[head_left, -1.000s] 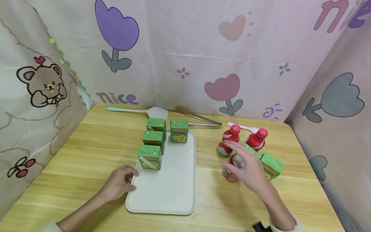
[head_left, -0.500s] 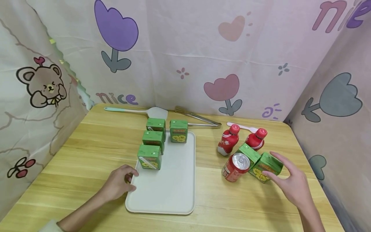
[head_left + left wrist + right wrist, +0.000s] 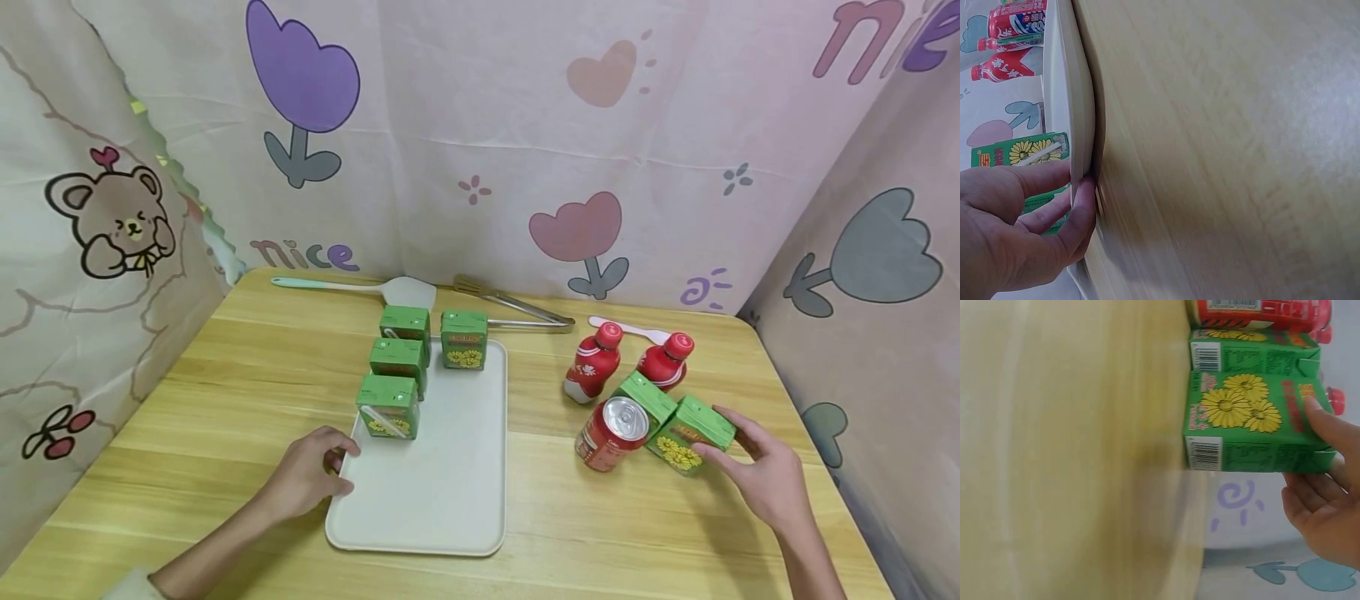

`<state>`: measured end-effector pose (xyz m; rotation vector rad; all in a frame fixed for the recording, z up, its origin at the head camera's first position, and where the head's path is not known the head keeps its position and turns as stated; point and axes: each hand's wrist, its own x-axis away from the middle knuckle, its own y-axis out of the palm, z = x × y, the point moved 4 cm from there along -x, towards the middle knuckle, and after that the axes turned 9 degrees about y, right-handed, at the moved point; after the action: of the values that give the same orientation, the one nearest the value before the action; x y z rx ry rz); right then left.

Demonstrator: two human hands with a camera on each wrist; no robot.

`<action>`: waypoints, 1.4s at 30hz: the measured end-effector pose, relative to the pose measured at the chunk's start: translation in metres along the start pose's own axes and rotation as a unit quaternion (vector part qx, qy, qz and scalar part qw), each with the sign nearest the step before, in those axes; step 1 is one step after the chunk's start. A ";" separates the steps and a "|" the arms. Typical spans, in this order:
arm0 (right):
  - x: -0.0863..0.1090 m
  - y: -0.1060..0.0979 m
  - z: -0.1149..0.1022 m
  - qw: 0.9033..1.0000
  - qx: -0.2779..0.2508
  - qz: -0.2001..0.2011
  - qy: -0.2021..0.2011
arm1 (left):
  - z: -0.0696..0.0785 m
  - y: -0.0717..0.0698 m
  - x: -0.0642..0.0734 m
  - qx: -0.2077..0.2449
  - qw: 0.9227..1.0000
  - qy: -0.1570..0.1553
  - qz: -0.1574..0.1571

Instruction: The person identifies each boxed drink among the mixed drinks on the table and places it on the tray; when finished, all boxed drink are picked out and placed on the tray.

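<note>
My left hand (image 3: 303,473) pinches the left rim of a white tray (image 3: 450,492); in the left wrist view the rim (image 3: 1082,106) sits between thumb and fingers. Several green drink cartons with yellow flowers stand at the tray's far part: three in a left column, the nearest one (image 3: 387,408) with a straw, and one carton (image 3: 463,342) at the back right. My right hand (image 3: 771,477) holds the upper part of another green drink carton (image 3: 682,446), thumb on its flowered front (image 3: 1244,403) and fingers behind. This carton stands on the table, against a second carton (image 3: 647,398).
Left of the held carton is a red soda can (image 3: 611,433). Behind stand two red bottles, one left (image 3: 592,367) and one right (image 3: 663,362). Along the back lie a white spatula (image 3: 405,292), metal tongs (image 3: 525,315) and a pale pink utensil (image 3: 630,328). Patterned cloth walls enclose the table.
My right hand has swung right from above the soda can to the right-hand green carton and closed in on its top. My left hand and the tray have stayed in place.
</note>
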<state>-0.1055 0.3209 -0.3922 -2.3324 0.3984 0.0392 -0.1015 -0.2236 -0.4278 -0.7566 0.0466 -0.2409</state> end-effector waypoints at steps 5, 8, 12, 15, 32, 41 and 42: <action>0.000 0.003 0.005 0.999 -0.048 -0.002 0.007 | 0.001 0.000 0.000 -0.001 1.000 0.002 -0.001; 0.000 0.004 0.007 0.998 -0.059 0.002 0.019 | 0.002 0.000 -0.001 -0.001 1.000 0.003 0.000; 0.000 0.003 0.008 0.997 -0.068 0.006 0.039 | 0.001 0.000 -0.001 0.000 1.000 0.005 0.000; 0.001 0.003 0.007 0.996 -0.072 0.008 0.053 | 0.001 0.000 -0.001 0.000 1.000 0.005 -0.002; 0.001 -0.017 -0.009 0.990 -0.109 0.043 0.075 | 0.004 -0.001 -0.001 -0.007 1.000 -0.008 -0.005; 0.003 -0.036 -0.030 0.968 -0.248 0.031 0.024 | 0.002 0.000 -0.001 -0.007 1.000 -0.010 -0.003; 0.003 -0.038 -0.033 0.963 -0.269 0.027 0.017 | 0.002 0.000 -0.001 -0.008 1.000 -0.009 -0.003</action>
<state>-0.0945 0.3224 -0.3435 -2.8601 0.5190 0.1511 -0.1023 -0.2220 -0.4259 -0.7740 0.0293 -0.2390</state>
